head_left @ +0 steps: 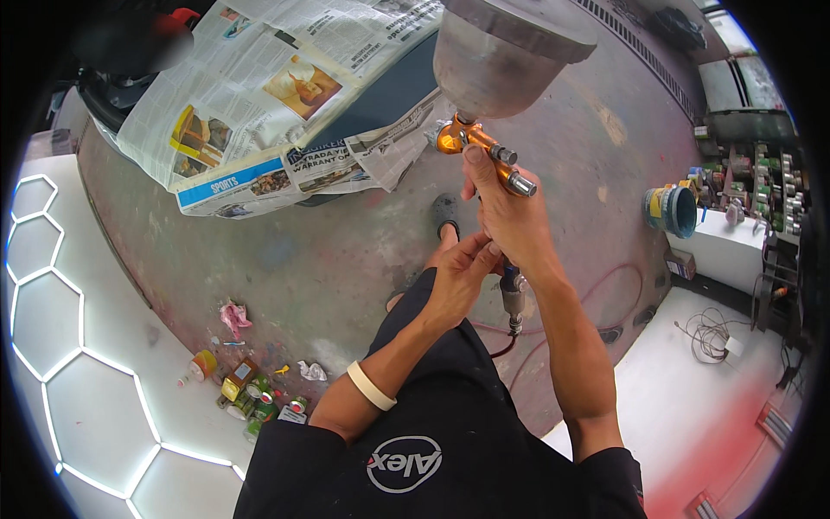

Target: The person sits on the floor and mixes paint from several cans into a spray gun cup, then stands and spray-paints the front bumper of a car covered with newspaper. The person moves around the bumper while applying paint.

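An orange spray gun (481, 143) with silver knobs and a large grey paint cup (506, 78) on top is held up in front of me. My right hand (519, 212) is closed around its handle, the thumb high up near the knobs. My left hand (465, 272), below a cream wristband, has its fingers pinched together at the lower end of the handle, beside the right hand. What exactly those fingertips grip is hidden. A metal air fitting (513, 298) hangs under the handle, joined to a red hose (510, 348).
Ahead stands a dark blue-grey panel (380, 99) masked with newspaper (233, 130). Cans (259, 405) and a pink crumpled cloth (234, 318) lie on the left floor. At right are a blue bucket (679, 213), a shelf crowded with containers, and a coiled cable (711, 337). The hose loops across the floor.
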Demonstrator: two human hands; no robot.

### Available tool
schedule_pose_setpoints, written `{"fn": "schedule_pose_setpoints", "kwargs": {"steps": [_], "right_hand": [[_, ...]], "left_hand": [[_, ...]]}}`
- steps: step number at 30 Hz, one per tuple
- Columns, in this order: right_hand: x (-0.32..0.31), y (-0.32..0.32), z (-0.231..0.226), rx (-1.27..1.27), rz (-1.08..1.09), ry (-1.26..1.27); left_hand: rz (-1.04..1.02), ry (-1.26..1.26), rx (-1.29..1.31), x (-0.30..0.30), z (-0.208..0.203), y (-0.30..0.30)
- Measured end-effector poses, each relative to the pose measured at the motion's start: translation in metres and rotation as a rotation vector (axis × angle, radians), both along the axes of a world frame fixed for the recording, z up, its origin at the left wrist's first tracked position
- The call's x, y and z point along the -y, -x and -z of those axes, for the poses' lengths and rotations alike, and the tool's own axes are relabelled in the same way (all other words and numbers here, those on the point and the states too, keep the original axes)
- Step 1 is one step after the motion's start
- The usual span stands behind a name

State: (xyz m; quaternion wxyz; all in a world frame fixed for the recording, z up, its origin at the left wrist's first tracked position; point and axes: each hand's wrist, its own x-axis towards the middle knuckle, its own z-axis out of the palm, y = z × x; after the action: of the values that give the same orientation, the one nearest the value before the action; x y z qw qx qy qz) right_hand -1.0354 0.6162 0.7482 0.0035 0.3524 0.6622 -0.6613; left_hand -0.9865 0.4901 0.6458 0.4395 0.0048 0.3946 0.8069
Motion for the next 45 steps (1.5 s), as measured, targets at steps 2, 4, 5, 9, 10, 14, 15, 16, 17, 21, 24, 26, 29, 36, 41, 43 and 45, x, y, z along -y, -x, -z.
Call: {"fn": "schedule_pose_setpoints", "kwargs": {"steps": [2,4,5,9,10,14,15,16,17,21,24,26,29,36,41,43,45], "right_hand": [[-0.001,0.017,0.007,0.024,-0.032,-0.046],[-0.002,0.036,0.008,0.024,-0.076,-0.040],[-0.002,0.044,0.008,0.025,-0.096,-0.036],[-0.010,0.067,0.025,0.053,-0.246,0.016],[-0.015,0.074,0.029,0.069,-0.284,-0.011],[-0.035,0.101,0.039,0.045,-0.341,-0.018],[-0.043,0.105,0.041,0.037,-0.332,-0.035],[-0.053,0.109,0.044,0.029,-0.321,-0.052],[-0.063,0.113,0.045,0.018,-0.313,-0.067],[-0.106,0.130,0.043,0.059,-0.228,-0.112],[-0.140,0.141,0.040,0.040,-0.178,-0.129],[-0.164,0.148,0.043,0.006,-0.162,-0.131],[-0.200,0.160,0.046,-0.012,-0.125,-0.169],[-0.268,0.176,0.047,-0.063,0.028,-0.371],[-0.269,0.165,0.055,-0.105,0.097,-0.665],[-0.258,0.153,0.067,-0.128,0.071,-0.686],[-0.241,0.137,0.075,-0.140,0.031,-0.669]], "left_hand": [[-0.054,0.001,-0.006,-0.006,0.008,0.007],[-0.103,-0.003,-0.004,-0.011,0.018,0.019],[-0.126,-0.004,-0.001,-0.012,0.022,0.023],[-0.132,0.081,-0.016,-0.004,0.034,0.029],[-0.127,0.131,0.017,-0.001,0.035,0.027],[-0.086,0.304,-0.060,0.022,0.070,0.009],[-0.048,0.377,-0.089,0.028,0.080,0.003],[-0.010,0.449,-0.119,0.035,0.091,-0.004],[0.027,0.525,-0.151,0.043,0.099,-0.010],[0.093,0.700,-0.166,0.066,0.125,-0.028],[0.166,0.808,-0.176,0.077,0.131,-0.032],[0.209,0.845,-0.118,0.075,0.132,-0.029],[0.168,0.860,-0.132,0.065,0.129,-0.024],[0.220,0.885,-0.117,0.056,0.127,-0.018],[0.206,0.877,-0.134,0.055,0.131,-0.018],[0.230,0.883,-0.138,0.055,0.132,-0.019],[0.242,0.878,-0.138,0.055,0.130,-0.017]]}}
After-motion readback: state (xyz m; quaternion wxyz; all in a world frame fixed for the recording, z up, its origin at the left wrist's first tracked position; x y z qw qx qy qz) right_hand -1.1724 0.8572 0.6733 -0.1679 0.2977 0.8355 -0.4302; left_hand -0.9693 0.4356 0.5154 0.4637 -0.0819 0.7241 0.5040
